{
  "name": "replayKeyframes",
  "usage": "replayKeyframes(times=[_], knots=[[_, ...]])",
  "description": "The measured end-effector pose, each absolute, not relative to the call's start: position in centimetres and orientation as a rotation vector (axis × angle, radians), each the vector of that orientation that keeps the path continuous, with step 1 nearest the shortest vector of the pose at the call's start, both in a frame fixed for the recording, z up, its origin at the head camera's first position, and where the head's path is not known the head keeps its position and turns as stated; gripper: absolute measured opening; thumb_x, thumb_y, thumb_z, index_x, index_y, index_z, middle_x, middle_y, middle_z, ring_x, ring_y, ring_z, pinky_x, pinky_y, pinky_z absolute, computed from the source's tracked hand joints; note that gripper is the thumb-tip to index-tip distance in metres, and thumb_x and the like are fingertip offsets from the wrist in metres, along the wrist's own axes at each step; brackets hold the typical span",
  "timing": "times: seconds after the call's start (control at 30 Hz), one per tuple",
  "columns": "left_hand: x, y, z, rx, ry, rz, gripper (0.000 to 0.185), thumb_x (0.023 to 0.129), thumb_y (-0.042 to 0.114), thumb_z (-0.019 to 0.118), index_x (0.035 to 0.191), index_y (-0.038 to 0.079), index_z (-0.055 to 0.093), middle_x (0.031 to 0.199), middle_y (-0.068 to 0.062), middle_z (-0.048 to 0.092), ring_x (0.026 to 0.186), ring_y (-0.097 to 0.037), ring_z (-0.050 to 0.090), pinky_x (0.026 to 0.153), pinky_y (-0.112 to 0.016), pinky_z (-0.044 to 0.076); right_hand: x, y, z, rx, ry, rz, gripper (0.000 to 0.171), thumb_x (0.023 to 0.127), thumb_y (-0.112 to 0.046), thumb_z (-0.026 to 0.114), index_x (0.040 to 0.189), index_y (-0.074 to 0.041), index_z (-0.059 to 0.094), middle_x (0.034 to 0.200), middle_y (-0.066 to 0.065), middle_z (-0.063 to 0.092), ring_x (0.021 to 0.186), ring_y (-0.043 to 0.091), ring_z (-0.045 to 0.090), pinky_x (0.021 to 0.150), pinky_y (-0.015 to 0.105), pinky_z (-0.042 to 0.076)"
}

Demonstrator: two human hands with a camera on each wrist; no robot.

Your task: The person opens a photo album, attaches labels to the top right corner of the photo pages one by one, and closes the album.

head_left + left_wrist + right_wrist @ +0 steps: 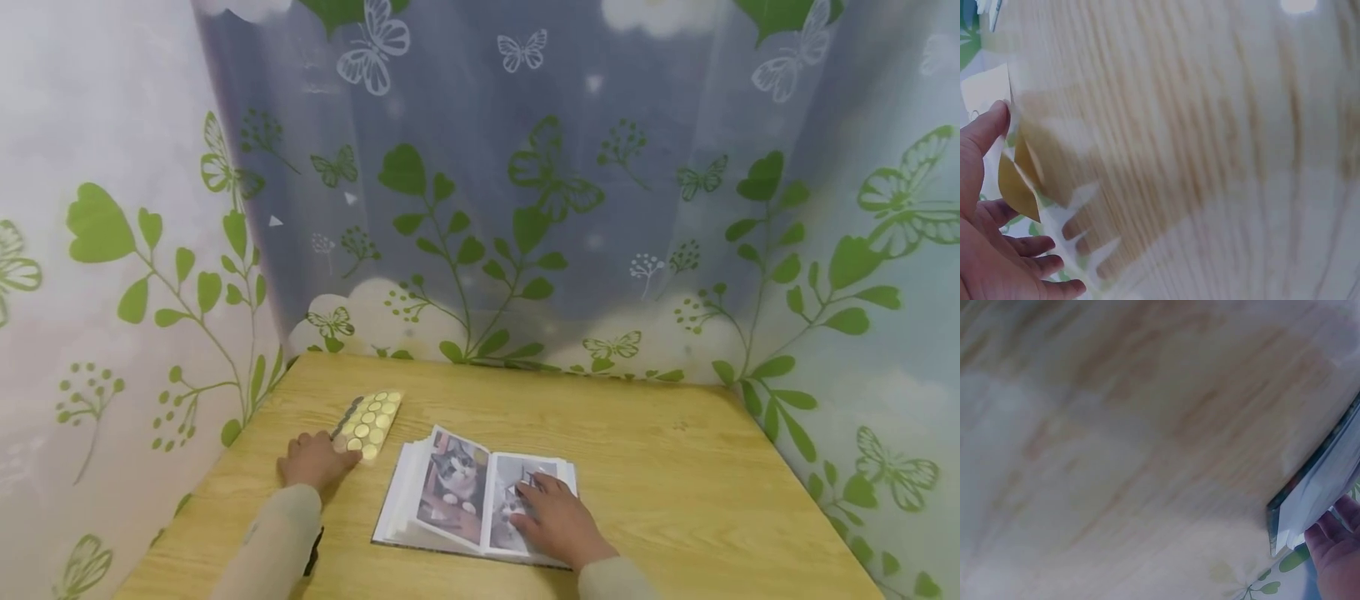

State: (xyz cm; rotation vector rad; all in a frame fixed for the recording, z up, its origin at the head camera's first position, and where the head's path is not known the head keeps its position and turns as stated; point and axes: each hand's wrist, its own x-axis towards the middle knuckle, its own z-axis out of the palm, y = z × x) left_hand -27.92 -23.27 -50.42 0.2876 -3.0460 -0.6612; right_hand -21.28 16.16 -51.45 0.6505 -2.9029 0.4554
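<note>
A sheet of round gold stickers (367, 422) lies on the wooden table (660, 467) at the left. My left hand (315, 458) rests beside its near end, fingertips touching the edge. In the left wrist view the thumb and relaxed fingers (1041, 269) spread around a gold sticker (1017, 182). An open photo album (450, 492) with cat pictures lies in front of me. My right hand (555, 518) lies flat on its right page, fingers fairly straight. The right wrist view shows the album's edge (1313, 497) and my fingers (1338, 547) beside it.
Curtains printed with green leaves and butterflies (480, 208) wall the table in at the left, back and right. Bare wood (712, 500) stretches to the right of the album and behind it.
</note>
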Motion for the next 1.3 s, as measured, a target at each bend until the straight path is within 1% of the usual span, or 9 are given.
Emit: replayKeyframes(times=[0.2, 0.33, 0.53, 0.63, 0.7, 0.87, 0.93, 1.1, 1.3], knots=[[-28.7, -23.1, -50.2, 0.296, -2.973, -0.918, 0.080, 0.088, 0.053, 0.066, 0.135, -0.010, 0.050, 0.129, -0.036, 0.049, 0.117, -0.055, 0.044, 0.095, -0.071, 0.033, -21.5, 16.0, -51.5, 0.637, -2.916, 0.439, 0.053, 0.092, -0.042, 0.066, 0.130, -0.005, 0.063, 0.134, 0.022, 0.054, 0.124, 0.042, 0.050, 0.099, 0.057, 0.044], [-29.5, -22.6, -50.0, 0.267, -2.941, -1.021, 0.079, 0.089, 0.052, 0.066, 0.137, -0.009, 0.049, 0.134, -0.035, 0.048, 0.120, -0.056, 0.044, 0.096, -0.070, 0.034, -21.6, 16.1, -51.7, 0.629, -2.915, 0.428, 0.053, 0.092, -0.043, 0.066, 0.129, -0.006, 0.064, 0.135, 0.022, 0.054, 0.124, 0.042, 0.050, 0.099, 0.057, 0.044], [-29.6, -20.5, -48.7, 0.089, -2.904, -1.005, 0.071, 0.091, 0.044, 0.065, 0.133, -0.012, 0.051, 0.130, -0.034, 0.054, 0.118, -0.052, 0.051, 0.097, -0.063, 0.041, -21.7, 16.1, -51.6, 0.642, -2.892, 0.419, 0.052, 0.089, -0.043, 0.068, 0.126, -0.007, 0.065, 0.132, 0.021, 0.056, 0.120, 0.042, 0.052, 0.097, 0.057, 0.045], [-29.6, -19.3, -48.2, 0.039, -2.880, -1.013, 0.070, 0.092, 0.043, 0.065, 0.133, -0.011, 0.051, 0.129, -0.032, 0.057, 0.117, -0.050, 0.053, 0.097, -0.060, 0.043, -21.7, 16.0, -51.4, 0.631, -2.905, 0.420, 0.051, 0.089, -0.042, 0.068, 0.125, -0.006, 0.065, 0.131, 0.021, 0.056, 0.120, 0.041, 0.052, 0.098, 0.056, 0.045], [-29.6, -18.8, -47.9, 0.039, -2.870, -1.034, 0.070, 0.092, 0.043, 0.065, 0.135, -0.010, 0.050, 0.131, -0.031, 0.056, 0.118, -0.049, 0.053, 0.098, -0.060, 0.043, -21.8, 16.0, -51.2, 0.632, -2.909, 0.417, 0.051, 0.089, -0.041, 0.068, 0.125, -0.006, 0.065, 0.130, 0.021, 0.057, 0.120, 0.041, 0.052, 0.098, 0.056, 0.045], [-29.6, -17.3, -46.7, 0.027, -2.835, -1.075, 0.069, 0.093, 0.044, 0.066, 0.137, -0.006, 0.050, 0.131, -0.027, 0.058, 0.115, -0.044, 0.057, 0.095, -0.058, 0.046, -21.9, 15.8, -51.1, 0.636, -2.899, 0.415, 0.046, 0.090, -0.037, 0.067, 0.123, -0.005, 0.066, 0.127, 0.021, 0.058, 0.118, 0.041, 0.054, 0.098, 0.055, 0.045], [-29.7, -16.6, -46.0, 0.022, -2.815, -1.101, 0.069, 0.093, 0.044, 0.066, 0.138, -0.005, 0.050, 0.130, -0.026, 0.059, 0.113, -0.042, 0.059, 0.093, -0.056, 0.048, -22.0, 15.8, -51.2, 0.630, -2.892, 0.421, 0.043, 0.091, -0.034, 0.067, 0.122, -0.004, 0.066, 0.126, 0.021, 0.059, 0.117, 0.041, 0.055, 0.098, 0.055, 0.045], [-29.5, -14.5, -44.6, -0.010, -2.781, -1.182, 0.069, 0.091, 0.043, 0.069, 0.138, -0.003, 0.050, 0.131, -0.024, 0.059, 0.114, -0.040, 0.059, 0.092, -0.055, 0.049, -22.2, 15.8, -51.4, 0.585, -2.851, 0.481, 0.037, 0.090, -0.026, 0.069, 0.117, -0.002, 0.066, 0.122, 0.021, 0.061, 0.115, 0.041, 0.056, 0.099, 0.055, 0.045], [-29.2, -12.1, -43.7, -0.070, -2.775, -1.187, 0.065, 0.090, 0.042, 0.070, 0.135, -0.002, 0.054, 0.127, -0.022, 0.062, 0.111, -0.038, 0.061, 0.091, -0.053, 0.050, -22.1, 15.9, -51.5, 0.557, -2.826, 0.498, 0.036, 0.088, -0.027, 0.070, 0.114, -0.001, 0.068, 0.123, 0.025, 0.058, 0.115, 0.043, 0.056, 0.097, 0.055, 0.046]])
